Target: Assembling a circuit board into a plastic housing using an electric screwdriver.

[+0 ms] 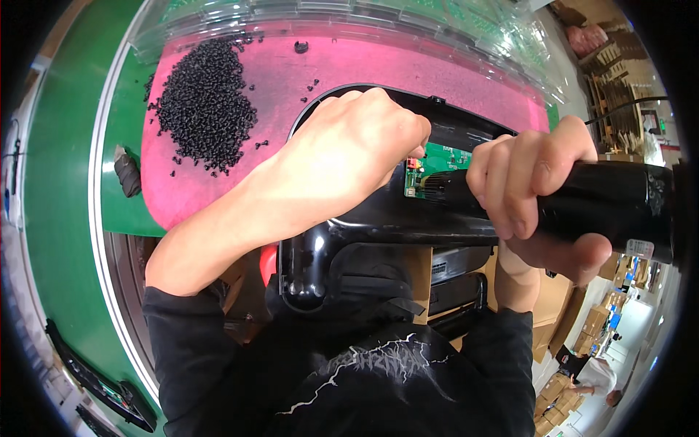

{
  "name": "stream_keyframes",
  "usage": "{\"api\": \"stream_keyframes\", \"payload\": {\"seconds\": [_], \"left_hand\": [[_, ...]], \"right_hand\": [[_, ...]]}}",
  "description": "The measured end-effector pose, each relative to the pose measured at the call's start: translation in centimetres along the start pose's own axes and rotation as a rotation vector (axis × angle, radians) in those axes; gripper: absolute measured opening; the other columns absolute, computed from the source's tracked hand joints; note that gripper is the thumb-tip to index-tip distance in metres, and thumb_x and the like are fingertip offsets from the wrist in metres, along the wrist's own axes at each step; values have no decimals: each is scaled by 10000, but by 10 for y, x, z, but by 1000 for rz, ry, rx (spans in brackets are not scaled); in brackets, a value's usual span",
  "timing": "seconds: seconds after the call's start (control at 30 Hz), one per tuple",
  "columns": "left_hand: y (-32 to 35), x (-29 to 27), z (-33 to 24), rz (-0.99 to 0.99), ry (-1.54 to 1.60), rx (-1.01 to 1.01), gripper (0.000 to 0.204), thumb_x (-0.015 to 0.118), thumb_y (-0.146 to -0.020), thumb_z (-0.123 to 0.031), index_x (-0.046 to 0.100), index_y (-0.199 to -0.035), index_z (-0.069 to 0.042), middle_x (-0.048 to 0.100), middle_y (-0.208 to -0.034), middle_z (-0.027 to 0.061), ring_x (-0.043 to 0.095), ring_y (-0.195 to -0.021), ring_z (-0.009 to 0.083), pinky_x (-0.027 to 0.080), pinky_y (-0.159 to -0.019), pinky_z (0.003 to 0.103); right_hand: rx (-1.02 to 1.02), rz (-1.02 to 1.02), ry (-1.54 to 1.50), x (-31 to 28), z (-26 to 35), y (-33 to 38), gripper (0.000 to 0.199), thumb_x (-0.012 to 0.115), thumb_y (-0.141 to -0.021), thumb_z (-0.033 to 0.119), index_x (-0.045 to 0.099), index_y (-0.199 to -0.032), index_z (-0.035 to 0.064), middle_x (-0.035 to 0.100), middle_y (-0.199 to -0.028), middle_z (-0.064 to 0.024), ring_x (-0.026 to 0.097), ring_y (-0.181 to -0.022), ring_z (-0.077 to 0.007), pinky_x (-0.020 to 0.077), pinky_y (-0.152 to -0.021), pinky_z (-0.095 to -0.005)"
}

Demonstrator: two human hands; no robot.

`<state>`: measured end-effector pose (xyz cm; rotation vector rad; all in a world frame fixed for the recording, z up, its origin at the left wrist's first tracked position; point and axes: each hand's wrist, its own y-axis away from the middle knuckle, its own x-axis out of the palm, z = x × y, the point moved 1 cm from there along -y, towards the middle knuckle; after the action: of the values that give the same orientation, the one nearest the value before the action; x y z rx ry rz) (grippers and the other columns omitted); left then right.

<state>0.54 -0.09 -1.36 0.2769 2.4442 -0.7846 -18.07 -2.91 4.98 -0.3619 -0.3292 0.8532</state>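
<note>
My right hand (pixel 539 182) is wrapped round a thick black electric screwdriver (pixel 597 204). Its ribbed nose points down toward a green circuit board (pixel 448 155) with small red and white connectors. The board sits inside a long black plastic housing (pixel 393 234), whose glossy rounded end hangs over the table's near edge. Above the housing's left part, my left hand (pixel 357 146) is closed, fingers curled down beside the board. A small dark bit shows at its fingertips, but what they pinch is hidden. The screwdriver's tip cannot be made out.
A large heap of small black screws (pixel 204 105) lies on the pink mat (pixel 284 76) at left, with loose ones around it. Clear plastic trays (pixel 335 25) line the back. A dark wrapped bundle (pixel 127 172) rests on the green table. A person (pixel 601 379) and cartons appear far right.
</note>
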Motion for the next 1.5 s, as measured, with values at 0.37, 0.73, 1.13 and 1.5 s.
{"api": "stream_keyframes", "payload": {"seconds": [0.37, 0.73, 1.13, 1.5], "left_hand": [[-2, -4, -5, 107, -37, -15, 201, 732, -777, -111, 586, -845, 9, 627, -774, 152, 623, -781, 375, 479, -683, 448], [-16, -3, -13, 229, 332, 15, 119, 732, -808, -42, 668, -869, 37, 716, -805, 139, 714, -729, 272, 542, -644, 332], [-13, -2, -18, 178, 202, -9, 680, 830, -710, -299, 567, -1269, -15, 641, -1155, 124, 614, -1003, 263, 495, -861, 376], [-15, 0, -11, -167, 242, 33, 540, 384, -768, 55, 290, -1297, 5, 421, -1305, 213, 416, -1283, 273, 183, -1180, 428]], "right_hand": [[-50, -70, 55, 7, 6, 12, 663, 736, -766, 673, 483, -1008, 111, 519, -654, 63, 489, -502, -70, 372, -552, -242], [-384, -296, -133, 4, 43, 21, 511, 768, -752, 473, 505, -992, 106, 531, -631, 68, 493, -494, -52, 411, -606, -229], [-243, -296, 119, -27, 45, 42, 606, 665, -808, 630, 512, -1021, 83, 521, -676, 50, 452, -480, -67, 367, -572, -248], [-207, -329, 129, -54, 29, 51, 633, 581, -878, 612, 488, -1055, 12, 496, -649, -13, 435, -494, -108, 354, -508, -253]]}}
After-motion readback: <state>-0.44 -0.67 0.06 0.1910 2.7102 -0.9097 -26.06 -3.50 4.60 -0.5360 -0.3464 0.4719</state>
